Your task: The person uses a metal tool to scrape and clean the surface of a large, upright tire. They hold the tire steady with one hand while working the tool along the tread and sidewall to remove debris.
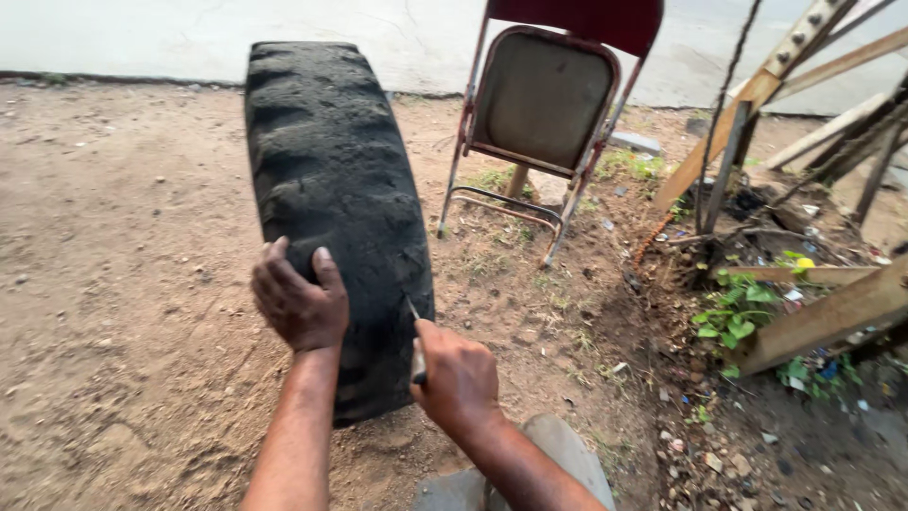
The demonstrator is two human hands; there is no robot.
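A worn black tyre [331, 218] stands upright on bare dirt ground [123, 312], tread facing the camera. The left hand [299, 301] lies spread and flat on the tread, gripping nothing. The right hand [459, 378] is closed around a small blade [414, 322], its tip at the tyre's right edge; most of the tool is hidden in the fist. Left of the tyre the dirt lies open. To the right, a folding metal chair [544, 114] stands near, wooden beams [813, 322] farther off.
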